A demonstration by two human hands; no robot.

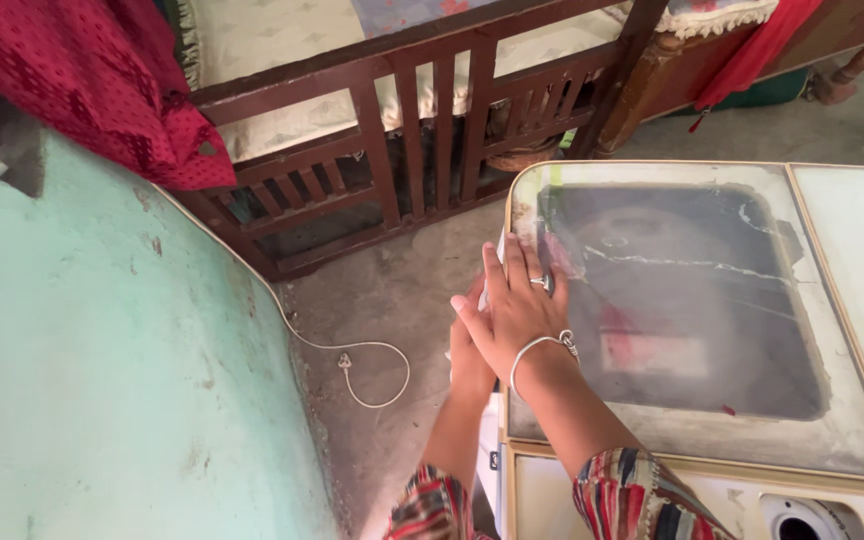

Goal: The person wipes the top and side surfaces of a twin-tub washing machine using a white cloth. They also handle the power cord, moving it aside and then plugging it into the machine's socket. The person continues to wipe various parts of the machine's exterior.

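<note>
Mint-green wall (102,380) at left, paint chipped. Grey concrete floor (392,290) w/ white cord (357,360). Dark wooden bed frame (402,150) top centre, red cloth (102,70) upper left. Daylight.

A dark wooden bed frame (422,150) stands beyond a green wall (102,380), red cloth (102,70) draped nearby, a white cord (352,360) lying on the floor (392,290).

Washer lid (692,300): clear plastic, scuffed and cloudy, glossy in patches, with a pale cream plastic frame.
Bed frame (422,130): dark wood, smooth, dull sheen.
Red cloth (102,80): soft fabric with a raised dotted weave, matt.
Wall (102,380): mint-green paint, matt, chipped and stained.
Floor (402,300): bare concrete, rough, dusty.
Cord (352,350): white plastic, smooth.
Bangle (537,345): shiny metal.
</note>
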